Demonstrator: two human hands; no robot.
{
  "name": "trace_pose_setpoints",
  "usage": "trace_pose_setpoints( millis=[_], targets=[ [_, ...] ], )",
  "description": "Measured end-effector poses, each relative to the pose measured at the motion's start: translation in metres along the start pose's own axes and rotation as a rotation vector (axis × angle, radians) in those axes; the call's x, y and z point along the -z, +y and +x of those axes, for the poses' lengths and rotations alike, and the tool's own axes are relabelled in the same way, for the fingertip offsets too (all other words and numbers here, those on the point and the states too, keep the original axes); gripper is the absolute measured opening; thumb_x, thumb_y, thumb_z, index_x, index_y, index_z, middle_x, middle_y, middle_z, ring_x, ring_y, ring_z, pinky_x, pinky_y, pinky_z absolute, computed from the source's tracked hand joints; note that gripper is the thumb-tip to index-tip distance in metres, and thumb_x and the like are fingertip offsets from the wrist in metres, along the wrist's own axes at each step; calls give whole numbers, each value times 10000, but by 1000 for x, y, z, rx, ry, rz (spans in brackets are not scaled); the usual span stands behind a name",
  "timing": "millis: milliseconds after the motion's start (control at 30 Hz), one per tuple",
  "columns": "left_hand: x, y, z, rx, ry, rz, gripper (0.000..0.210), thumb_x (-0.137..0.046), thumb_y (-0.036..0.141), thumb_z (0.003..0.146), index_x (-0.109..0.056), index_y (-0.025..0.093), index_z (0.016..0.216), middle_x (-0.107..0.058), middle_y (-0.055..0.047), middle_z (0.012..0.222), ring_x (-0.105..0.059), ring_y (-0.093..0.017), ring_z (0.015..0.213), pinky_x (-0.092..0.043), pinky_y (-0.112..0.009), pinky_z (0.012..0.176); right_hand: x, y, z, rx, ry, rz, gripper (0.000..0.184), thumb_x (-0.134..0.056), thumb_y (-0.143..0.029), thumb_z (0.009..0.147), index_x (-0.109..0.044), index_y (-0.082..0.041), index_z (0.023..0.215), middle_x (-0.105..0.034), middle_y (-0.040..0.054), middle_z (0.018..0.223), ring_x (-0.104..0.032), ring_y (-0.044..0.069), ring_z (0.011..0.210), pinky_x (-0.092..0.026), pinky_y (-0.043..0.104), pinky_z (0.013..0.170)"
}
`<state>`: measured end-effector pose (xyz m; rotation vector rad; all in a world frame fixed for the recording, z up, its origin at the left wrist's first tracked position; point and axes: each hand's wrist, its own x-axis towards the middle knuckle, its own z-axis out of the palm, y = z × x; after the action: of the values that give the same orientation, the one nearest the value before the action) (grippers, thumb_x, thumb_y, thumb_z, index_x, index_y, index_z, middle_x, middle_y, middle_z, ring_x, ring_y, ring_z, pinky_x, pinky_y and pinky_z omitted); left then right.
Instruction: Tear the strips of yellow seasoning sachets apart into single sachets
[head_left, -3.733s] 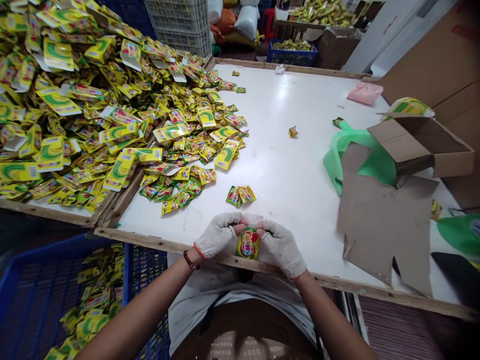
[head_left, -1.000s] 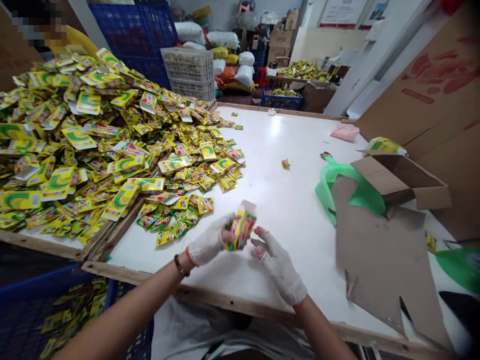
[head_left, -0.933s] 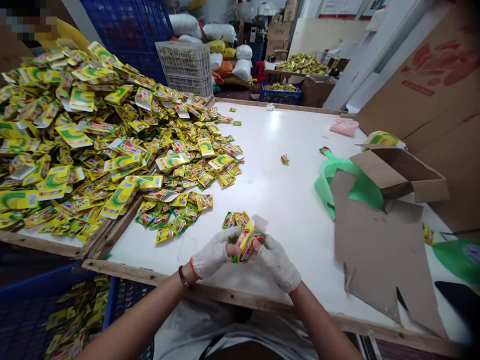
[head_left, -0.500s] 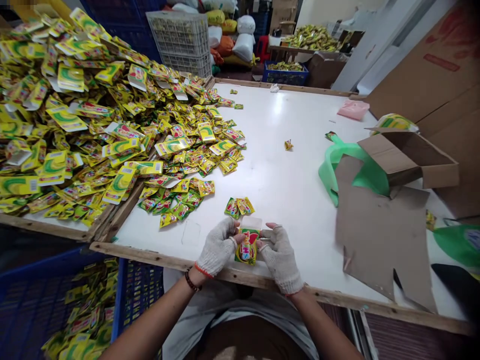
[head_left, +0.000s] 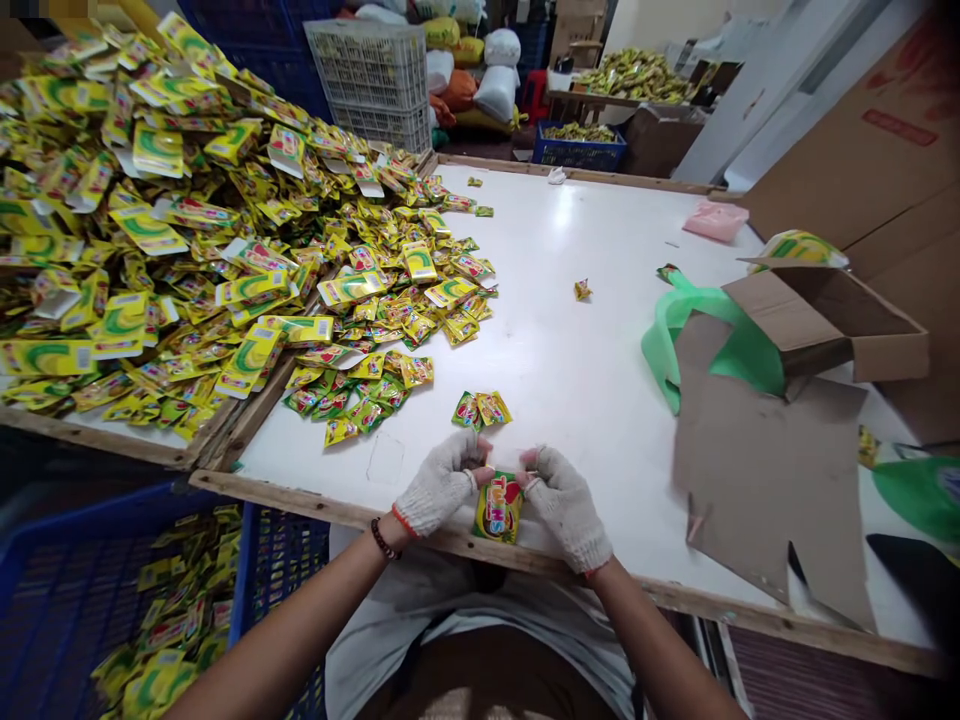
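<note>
A small yellow-green candy box (head_left: 498, 508), marked TWINS, stands in front of me at the table's near edge, its pale flap up at the top. My left hand (head_left: 444, 484), in a white fingerless glove, pinches its upper left corner. At the upper right corner my right hand (head_left: 564, 504), gloved alike, has thumb and fingers closed on the box. Just beyond the hands lie two small candy packets (head_left: 481, 409), one green and one yellow. Further left is a group of green and yellow packets (head_left: 360, 398).
A large heap of yellow boxes and packets (head_left: 157, 230) covers the left side. A wooden rail (head_left: 330, 505) edges the white table. Flattened cardboard (head_left: 765, 480), a green plastic scoop (head_left: 660, 350) and an open carton (head_left: 825, 310) lie right. A blue crate (head_left: 45, 580) stands below left.
Both hands have moved up to the box's top corners, and its flap is now mostly between the fingers. The box sits slightly lower. The view has shifted a little.
</note>
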<state>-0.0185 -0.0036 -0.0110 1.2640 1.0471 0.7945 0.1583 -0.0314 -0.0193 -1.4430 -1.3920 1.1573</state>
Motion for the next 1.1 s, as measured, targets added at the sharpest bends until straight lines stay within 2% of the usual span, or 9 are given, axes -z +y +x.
trace_pose_setpoints(
  millis=[67, 200, 333, 467, 700, 833, 933, 1033, 1100],
  targets=[
    [-1, -1, 1, 13, -5, -41, 326, -619, 227, 705, -510, 153, 1003, -554, 0, 793, -519, -118, 717, -434, -230, 658, -1, -1, -1, -9, 4, 14, 281, -514, -293, 768, -587, -179, 1013, -677, 51, 896, -623, 182, 800, -517, 304, 708],
    [3, 6, 1, -35, -33, 116, 188, -566, 298, 753, -598, 116, 789, -554, -10, 732, -501, -123, 705, -408, -223, 649, 0, -6, -6, 68, 3, -148, 226, -502, -300, 787, -670, -192, 892, -693, 57, 924, -625, 200, 861, -495, 334, 800],
    [11, 23, 6, -50, -146, 193, 250, -533, 325, 776, -596, 103, 679, -506, 8, 635, -452, -99, 622, -364, -201, 571, 4, -18, -4, 43, -31, -176, 262, -492, -345, 808, -684, -180, 876, -706, 50, 858, -635, 195, 805, -505, 303, 734],
    [18, 31, 13, -7, -257, 258, 182, -565, 274, 734, -634, 105, 746, -544, 4, 655, -465, -100, 624, -367, -196, 570, 8, -27, 1, -43, -73, -174, 231, -537, -314, 768, -683, -160, 859, -701, 35, 803, -628, 181, 745, -498, 272, 666],
    [21, 30, 19, 27, -314, 240, 172, -524, 248, 751, -621, 106, 737, -528, 9, 635, -464, -92, 604, -376, -195, 569, 14, -29, 11, -93, -169, -199, 257, -501, -327, 788, -685, -154, 834, -691, 36, 782, -622, 172, 721, -497, 249, 614],
    [25, 33, 19, -66, -353, 373, 181, -521, 260, 772, -616, 111, 733, -516, 14, 625, -463, -98, 622, -366, -196, 574, 18, -28, 11, -17, -198, -275, 245, -505, -317, 794, -697, -170, 829, -707, 39, 810, -642, 182, 758, -518, 266, 666],
    [26, 36, 8, -183, -374, 498, 236, -489, 287, 811, -574, 122, 666, -481, 18, 610, -442, -93, 604, -349, -196, 570, 21, -20, 0, 138, -220, -295, 257, -488, -273, 810, -685, -178, 944, -693, 66, 963, -640, 185, 872, -516, 304, 795],
    [21, 36, -9, -343, -343, 638, 199, -474, 261, 821, -565, 145, 687, -507, -11, 722, -464, -116, 677, -360, -214, 628, 20, -11, -16, 304, -220, -318, 318, -501, -231, 800, -625, -196, 1090, -608, 85, 1156, -585, 196, 1025, -476, 337, 903],
    [15, 33, -20, -387, -293, 682, 131, -472, 202, 807, -580, 164, 743, -525, -30, 797, -484, -133, 727, -374, -223, 664, 19, -6, -24, 327, -189, -337, 326, -508, -202, 778, -627, -225, 1081, -606, 75, 1155, -579, 204, 1033, -475, 349, 909]
  ],
)
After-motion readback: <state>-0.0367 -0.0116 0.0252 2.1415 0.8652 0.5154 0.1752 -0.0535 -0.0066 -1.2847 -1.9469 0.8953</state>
